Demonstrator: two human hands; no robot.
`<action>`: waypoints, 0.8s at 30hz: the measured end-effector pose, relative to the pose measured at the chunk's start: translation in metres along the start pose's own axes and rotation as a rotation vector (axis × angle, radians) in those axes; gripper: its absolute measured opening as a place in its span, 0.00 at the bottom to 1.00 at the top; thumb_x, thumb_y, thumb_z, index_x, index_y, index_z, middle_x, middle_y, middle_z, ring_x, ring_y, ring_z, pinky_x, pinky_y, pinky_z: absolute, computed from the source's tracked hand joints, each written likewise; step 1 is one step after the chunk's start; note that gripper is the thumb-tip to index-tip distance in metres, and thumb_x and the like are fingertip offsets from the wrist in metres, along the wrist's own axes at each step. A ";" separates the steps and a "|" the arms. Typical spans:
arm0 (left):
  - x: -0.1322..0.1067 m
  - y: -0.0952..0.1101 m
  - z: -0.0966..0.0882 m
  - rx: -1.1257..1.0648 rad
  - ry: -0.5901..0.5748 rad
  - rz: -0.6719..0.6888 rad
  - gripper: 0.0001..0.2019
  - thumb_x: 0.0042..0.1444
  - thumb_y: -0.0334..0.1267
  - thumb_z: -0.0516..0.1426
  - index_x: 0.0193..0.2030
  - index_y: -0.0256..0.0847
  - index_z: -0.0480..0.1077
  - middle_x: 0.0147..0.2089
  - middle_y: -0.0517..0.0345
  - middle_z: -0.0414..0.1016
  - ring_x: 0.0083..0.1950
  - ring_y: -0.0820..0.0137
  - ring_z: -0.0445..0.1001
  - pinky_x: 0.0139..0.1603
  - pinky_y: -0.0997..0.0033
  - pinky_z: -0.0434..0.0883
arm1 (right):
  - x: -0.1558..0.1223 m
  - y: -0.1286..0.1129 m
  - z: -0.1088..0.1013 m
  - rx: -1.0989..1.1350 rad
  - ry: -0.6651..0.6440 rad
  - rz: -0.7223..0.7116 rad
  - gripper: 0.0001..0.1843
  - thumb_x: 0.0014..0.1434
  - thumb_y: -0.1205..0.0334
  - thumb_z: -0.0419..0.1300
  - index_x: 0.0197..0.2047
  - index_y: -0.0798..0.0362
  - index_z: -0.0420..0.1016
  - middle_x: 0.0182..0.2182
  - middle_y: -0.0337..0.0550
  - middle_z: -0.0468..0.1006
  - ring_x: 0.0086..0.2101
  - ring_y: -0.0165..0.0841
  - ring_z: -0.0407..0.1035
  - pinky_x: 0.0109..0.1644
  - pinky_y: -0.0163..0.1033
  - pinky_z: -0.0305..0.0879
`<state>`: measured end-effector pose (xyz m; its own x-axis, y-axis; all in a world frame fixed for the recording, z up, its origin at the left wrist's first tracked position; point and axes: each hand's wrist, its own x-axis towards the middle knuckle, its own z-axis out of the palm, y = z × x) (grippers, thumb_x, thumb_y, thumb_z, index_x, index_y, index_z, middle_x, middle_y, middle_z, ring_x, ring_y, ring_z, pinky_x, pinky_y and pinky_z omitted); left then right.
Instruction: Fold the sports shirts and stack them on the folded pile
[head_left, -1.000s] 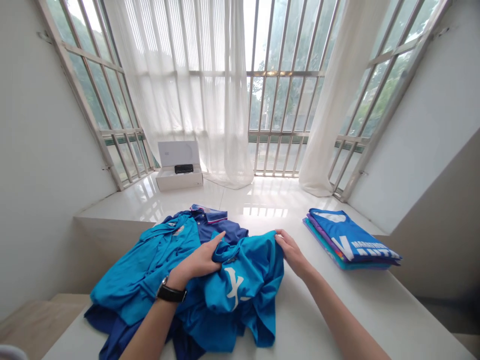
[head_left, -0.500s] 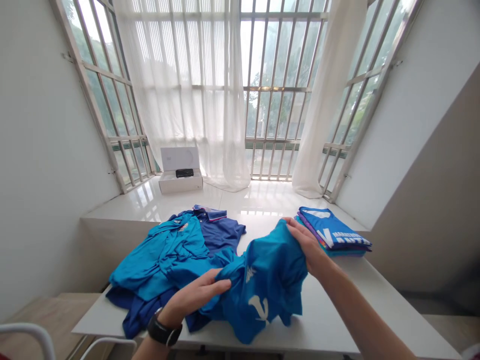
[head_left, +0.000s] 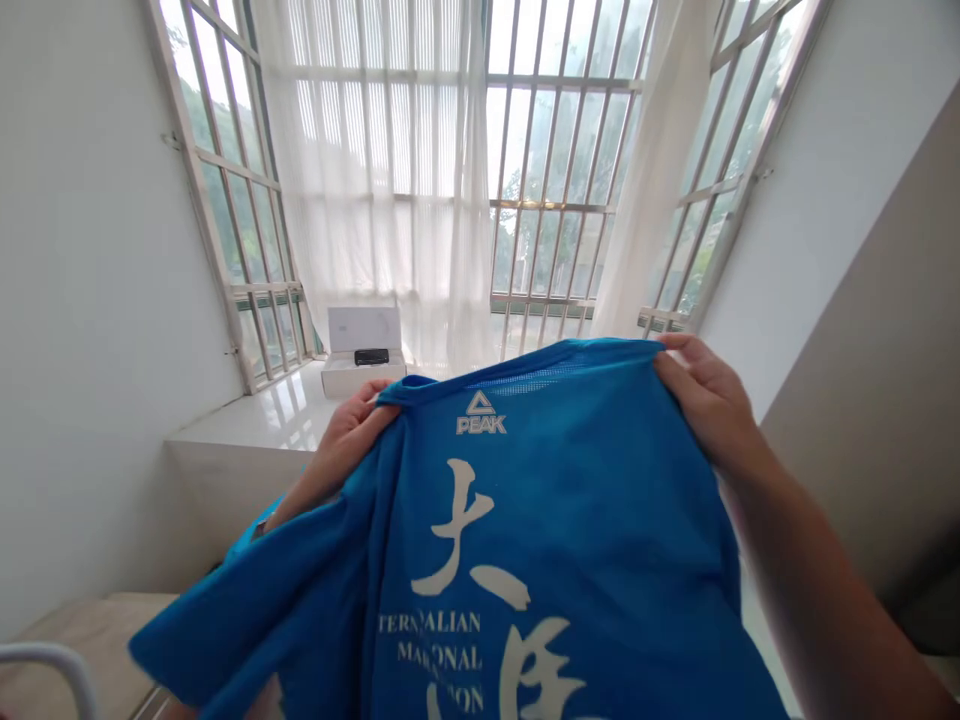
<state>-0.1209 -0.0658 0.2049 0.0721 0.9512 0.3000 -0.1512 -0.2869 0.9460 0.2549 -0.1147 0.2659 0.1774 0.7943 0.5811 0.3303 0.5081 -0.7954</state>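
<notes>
The left hand and the right hand both clench the top edge of a blue PEAK T-shirt, one at each shoulder, holding it up and spread wide in the air, just in front of an open white box.

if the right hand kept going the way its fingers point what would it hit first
The blue PEAK jersey, since the right hand is already gripping its neckline edge. Anything past the jersey is hard to judge from this view.
</notes>
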 end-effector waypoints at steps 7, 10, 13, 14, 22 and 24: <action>-0.022 -0.071 -0.017 0.336 -0.598 -0.221 0.08 0.49 0.44 0.67 0.34 0.43 0.79 0.34 0.56 0.80 0.36 0.64 0.78 0.32 0.75 0.73 | 0.006 0.056 -0.003 -0.197 -0.130 0.062 0.18 0.61 0.42 0.58 0.44 0.47 0.73 0.24 0.35 0.77 0.24 0.33 0.70 0.26 0.37 0.66; -0.037 -0.075 -0.038 0.319 -0.488 -0.257 0.08 0.50 0.44 0.67 0.33 0.42 0.78 0.32 0.58 0.78 0.32 0.69 0.75 0.31 0.77 0.71 | -0.002 0.069 -0.014 -0.495 -0.194 -0.111 0.14 0.64 0.46 0.56 0.42 0.46 0.74 0.31 0.39 0.81 0.31 0.37 0.73 0.37 0.42 0.70; -0.038 -0.053 -0.064 0.204 -0.257 -0.204 0.12 0.51 0.46 0.67 0.37 0.43 0.75 0.32 0.61 0.75 0.29 0.71 0.71 0.28 0.77 0.70 | -0.005 0.080 -0.023 -0.677 -0.184 -0.273 0.14 0.66 0.49 0.54 0.45 0.46 0.75 0.36 0.42 0.82 0.35 0.41 0.76 0.41 0.45 0.70; -0.033 -0.044 -0.070 0.189 -0.184 -0.160 0.13 0.51 0.47 0.67 0.39 0.43 0.74 0.32 0.61 0.74 0.28 0.72 0.70 0.27 0.78 0.68 | -0.004 0.085 -0.023 -0.697 -0.152 -0.326 0.14 0.66 0.49 0.53 0.47 0.46 0.75 0.37 0.43 0.83 0.35 0.41 0.76 0.41 0.45 0.69; 0.109 -0.065 -0.041 0.827 0.249 0.284 0.07 0.59 0.36 0.54 0.44 0.40 0.69 0.43 0.51 0.74 0.46 0.59 0.74 0.54 0.59 0.70 | 0.065 0.153 0.030 -0.963 0.023 -0.431 0.18 0.69 0.56 0.48 0.53 0.53 0.73 0.45 0.53 0.80 0.46 0.46 0.74 0.44 0.43 0.67; 0.128 -0.101 -0.025 0.961 0.223 0.294 0.10 0.60 0.33 0.52 0.47 0.37 0.69 0.51 0.43 0.72 0.58 0.54 0.69 0.63 0.52 0.64 | 0.068 0.174 0.050 -0.986 0.041 -0.384 0.19 0.66 0.59 0.51 0.57 0.56 0.70 0.49 0.59 0.77 0.51 0.50 0.69 0.52 0.50 0.65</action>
<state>-0.1212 0.0882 0.1444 -0.0396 0.8000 0.5988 0.7261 -0.3886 0.5672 0.2785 0.0444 0.1589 -0.0736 0.6169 0.7836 0.9740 0.2131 -0.0763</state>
